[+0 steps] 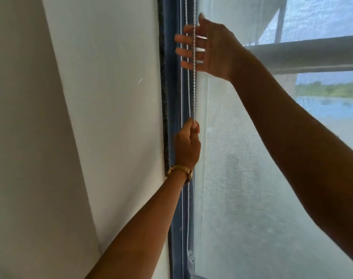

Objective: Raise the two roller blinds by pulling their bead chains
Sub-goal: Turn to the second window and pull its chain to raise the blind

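A white bead chain hangs in two strands along the blue window frame. My left hand, with a gold watch at the wrist, is shut on one strand at mid height. My right hand is higher up, fingers spread, with the strands passing across its fingers. A sheer white roller blind covers the lower window to the right of the chain. A thicker grey bar crosses the window behind my right arm; whether it is a blind's bottom rail I cannot tell.
A white wall runs along the left of the frame. Through the upper right glass, water and green trees show outside. Both my forearms cross the lower half of the view.
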Demonstrator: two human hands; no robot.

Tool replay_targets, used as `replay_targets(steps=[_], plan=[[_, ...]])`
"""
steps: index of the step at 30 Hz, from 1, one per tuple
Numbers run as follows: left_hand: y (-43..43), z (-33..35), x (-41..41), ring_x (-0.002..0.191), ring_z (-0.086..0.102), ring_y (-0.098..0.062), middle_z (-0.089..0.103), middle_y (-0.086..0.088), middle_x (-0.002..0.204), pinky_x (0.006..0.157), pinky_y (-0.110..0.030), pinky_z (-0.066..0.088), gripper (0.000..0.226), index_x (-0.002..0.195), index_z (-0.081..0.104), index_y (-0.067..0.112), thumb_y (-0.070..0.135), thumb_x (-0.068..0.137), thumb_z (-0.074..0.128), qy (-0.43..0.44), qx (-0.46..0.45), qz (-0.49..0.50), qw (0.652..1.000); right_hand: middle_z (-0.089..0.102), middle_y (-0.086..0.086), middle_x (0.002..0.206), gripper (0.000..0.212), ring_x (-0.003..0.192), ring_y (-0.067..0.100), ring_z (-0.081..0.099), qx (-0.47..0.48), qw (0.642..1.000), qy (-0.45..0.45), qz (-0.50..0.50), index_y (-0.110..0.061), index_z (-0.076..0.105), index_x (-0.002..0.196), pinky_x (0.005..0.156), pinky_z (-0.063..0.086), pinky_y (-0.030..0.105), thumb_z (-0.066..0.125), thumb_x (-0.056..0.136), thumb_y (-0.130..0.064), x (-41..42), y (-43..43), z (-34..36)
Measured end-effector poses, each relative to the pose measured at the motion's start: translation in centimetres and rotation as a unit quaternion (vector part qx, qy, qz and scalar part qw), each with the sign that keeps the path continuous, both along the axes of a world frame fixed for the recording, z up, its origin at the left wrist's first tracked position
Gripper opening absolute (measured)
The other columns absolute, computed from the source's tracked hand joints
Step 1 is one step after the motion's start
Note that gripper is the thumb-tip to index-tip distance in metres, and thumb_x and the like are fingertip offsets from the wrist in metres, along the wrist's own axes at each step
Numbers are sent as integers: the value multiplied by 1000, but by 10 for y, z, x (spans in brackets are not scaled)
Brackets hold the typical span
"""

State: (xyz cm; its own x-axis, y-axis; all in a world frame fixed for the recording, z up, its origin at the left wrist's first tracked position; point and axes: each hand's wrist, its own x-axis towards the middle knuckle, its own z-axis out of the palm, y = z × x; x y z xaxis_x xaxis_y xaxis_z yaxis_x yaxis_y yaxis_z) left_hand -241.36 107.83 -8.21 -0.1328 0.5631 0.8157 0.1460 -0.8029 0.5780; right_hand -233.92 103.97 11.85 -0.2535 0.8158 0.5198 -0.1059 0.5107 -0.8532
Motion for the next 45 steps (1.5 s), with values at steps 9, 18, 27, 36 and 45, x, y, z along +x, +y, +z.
replay_targets(steps=[9, 18, 27, 36, 45], plan=[[-13, -117, 12, 50, 37, -4, 33, 10, 54, 52, -12, 28, 41, 60, 35, 32, 10, 94, 31, 58, -110, -2, 992, 63, 0, 94, 34, 71, 8, 65, 46, 996, 71, -22, -12, 55, 111, 68, 55, 25, 26, 102, -27, 1, 12, 21], [-18, -183, 6, 49, 47, -7, 45, 9, 51, 51, -26, 44, 32, 63, 52, 24, 18, 91, 36, 118, -268, -83, 952, 37, -5, 50, 37, 40, 2, 32, 162, 956, 80, -231, -17, 44, 62, 38, 23, 15, 23, 88, -2, -1, 18, -66], [-30, -68, 19, 101, 68, -23, 71, -12, 107, 90, -32, 55, 46, 111, 65, 5, 36, 89, 38, -110, -241, -276, 924, 38, -11, 50, 41, 41, 2, 31, 157, 949, 74, -264, -25, 44, 62, 37, 22, 16, 26, 88, 2, 16, 12, -128], [-36, 132, 21, 79, 66, -25, 68, -13, 87, 75, -40, 56, 60, 105, 61, -2, 40, 101, 19, -113, -59, -209, 970, 38, -14, 49, 42, 46, 8, 29, 116, 939, 78, -314, -33, 46, 58, 44, 21, 23, 31, 84, -4, 28, 3, -199], [-32, 244, 29, 67, 51, -12, 70, -21, 96, 59, -21, 35, 44, 84, 65, -2, 24, 101, 33, -54, 1, -59, 997, 36, -14, 47, 45, 42, 2, 26, 38, 959, 128, -249, -24, 40, 58, 38, 21, 15, 27, 88, 7, 0, -15, -247]])
